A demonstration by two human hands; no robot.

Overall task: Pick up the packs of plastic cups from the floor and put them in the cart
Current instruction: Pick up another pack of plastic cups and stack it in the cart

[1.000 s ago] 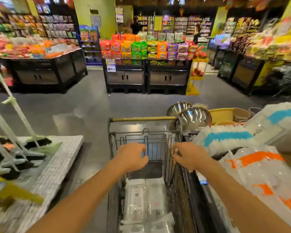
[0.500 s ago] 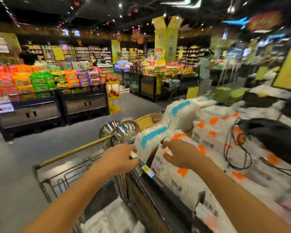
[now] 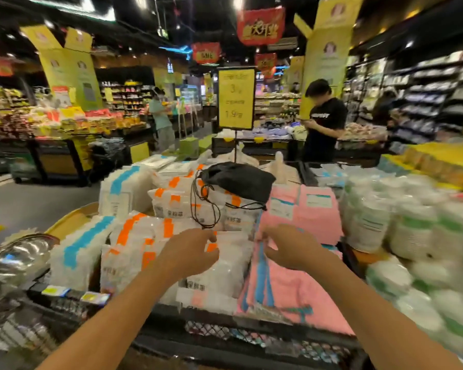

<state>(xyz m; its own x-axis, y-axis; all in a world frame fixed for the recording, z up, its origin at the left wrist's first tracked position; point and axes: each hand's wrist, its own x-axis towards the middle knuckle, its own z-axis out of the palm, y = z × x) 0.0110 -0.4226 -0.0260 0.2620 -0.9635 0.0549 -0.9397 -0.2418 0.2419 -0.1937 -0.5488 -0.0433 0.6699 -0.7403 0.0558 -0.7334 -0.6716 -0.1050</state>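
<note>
I face a display bin (image 3: 225,316) piled with plastic-wrapped packs. My left hand (image 3: 191,249) hovers with fingers apart over the white packs with orange labels (image 3: 145,236). My right hand (image 3: 286,247) is spread over the edge of the pink packs (image 3: 300,284), fingertips close to them. Neither hand holds anything. Blurred stacks of white plastic ware with green labels (image 3: 412,236) stand at the right. White packs with blue labels (image 3: 80,249) lie at the left. No floor packs show, and I cannot make out the cart.
A black drawstring bag (image 3: 238,180) lies on top of the packs. Steel bowls (image 3: 16,260) sit at the left. A yellow price sign (image 3: 235,98) rises behind the bin. A person in a black shirt (image 3: 322,121) stands beyond it, and another person (image 3: 161,118) farther back.
My view has swung right, away from the cart and onto the display bin. Both hands left the cart handle and now hover over the packs.
</note>
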